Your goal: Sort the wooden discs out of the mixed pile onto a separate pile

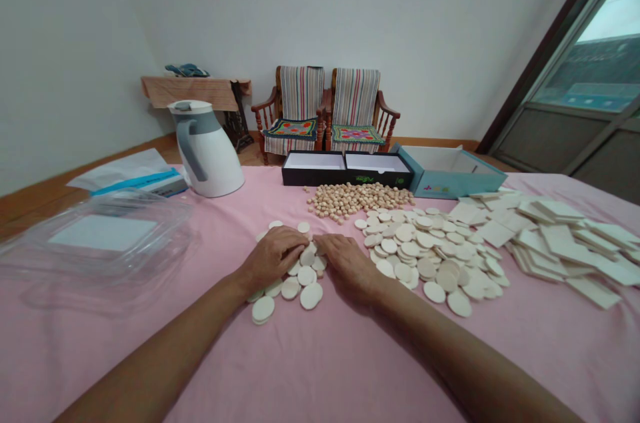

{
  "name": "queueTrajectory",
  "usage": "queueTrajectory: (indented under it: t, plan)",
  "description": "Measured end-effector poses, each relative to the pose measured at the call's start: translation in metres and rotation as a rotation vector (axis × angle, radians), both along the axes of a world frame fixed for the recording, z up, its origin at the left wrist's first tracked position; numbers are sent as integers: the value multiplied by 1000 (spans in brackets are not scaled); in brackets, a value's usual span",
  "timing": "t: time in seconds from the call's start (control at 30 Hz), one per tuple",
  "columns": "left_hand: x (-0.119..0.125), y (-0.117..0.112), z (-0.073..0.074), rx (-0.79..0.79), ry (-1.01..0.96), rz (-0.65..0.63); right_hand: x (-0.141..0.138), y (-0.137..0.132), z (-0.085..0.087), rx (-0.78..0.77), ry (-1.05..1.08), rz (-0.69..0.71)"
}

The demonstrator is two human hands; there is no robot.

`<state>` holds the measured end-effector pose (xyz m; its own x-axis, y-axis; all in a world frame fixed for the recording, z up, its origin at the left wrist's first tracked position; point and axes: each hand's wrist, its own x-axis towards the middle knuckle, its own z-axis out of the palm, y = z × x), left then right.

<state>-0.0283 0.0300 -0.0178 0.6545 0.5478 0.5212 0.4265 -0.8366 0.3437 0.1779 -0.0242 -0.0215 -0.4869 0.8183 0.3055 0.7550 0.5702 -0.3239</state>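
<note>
On the pink cloth, a small heap of pale round wooden discs point(306, 275) lies between my two hands. My left hand point(275, 253) reaches over the heap's left side, its fingers curled and closed around some discs. From the right, my right hand point(350, 266) meets it, fingers pressed together and bent down against the discs. The fingertips of both hands nearly touch, and a few discs show between them. Part of the heap is hidden under the hands. A larger pile of similar discs point(410, 249) spreads out right of my right hand.
Small wooden beads or cubes point(357, 199) lie behind the discs. Square pale tiles point(555, 236) are heaped far right. A black divided box point(313, 177) and a blue box point(457, 181) stand behind. At left are a white jug point(215, 163), clear plastic packaging point(115, 263) and a blue-white packet point(145, 184).
</note>
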Motion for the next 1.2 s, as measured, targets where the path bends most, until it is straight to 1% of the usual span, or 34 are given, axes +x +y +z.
queueTrajectory:
  t: [0.07, 0.17, 0.27, 0.37, 0.5, 0.53, 0.57, 0.6, 0.63, 0.67, 0.77, 0.8, 0.83, 0.87, 0.9, 0.97, 1.07, 1.2]
  plan:
    - [1, -1, 0, 1, 5, -25, -1, 1, 1, -21, 5, -10]
    - [2, -2, 1, -4, 17, -68, -2, 2, 3, -12, -10, -33]
    - [1, -2, 2, -3, 22, -70, 1, 1, 7, 25, -39, -109]
    - [-1, 0, 3, 15, 1, -5, 13, 2, 17, 71, -118, -268]
    - [-4, 4, 2, 59, -56, 122, 34, 3, 35, 195, -187, -577]
    - [-4, 4, 1, 64, -68, 145, 38, 4, 38, 234, -180, -633]
    - [-4, 5, 1, 67, -73, 158, 39, 4, 39, 264, -163, -657]
    - [-3, 5, 0, 66, -74, 164, 40, 5, 39, 277, -138, -638]
    - [-3, 5, -1, 62, -70, 166, 38, 5, 38, 268, -108, -572]
    - [-3, 5, -1, 55, -63, 165, 35, 5, 35, 240, -79, -462]
    - [-2, 5, -2, 33, -43, 166, 19, 3, 22, 119, -21, -51]
    - [-2, 4, -2, 27, -40, 168, 13, 1, 17, 92, -9, 53]
    - [-3, 4, -2, 23, -38, 168, 8, 0, 13, 73, 2, 122]
    - [-3, 4, -2, 20, -38, 167, 3, -1, 10, 57, 12, 159]
    - [-3, 4, -1, 17, -37, 162, 0, -2, 7, 42, 22, 168]
    - [-3, 3, -1, 11, -35, 153, -4, -4, 5, 15, 30, 133]
    - [-3, 3, -1, -6, -26, 141, -5, -6, 7, -17, 29, 66]
    - [-2, 3, -2, -10, -27, 133, -4, -9, 8, -36, 80, 37]
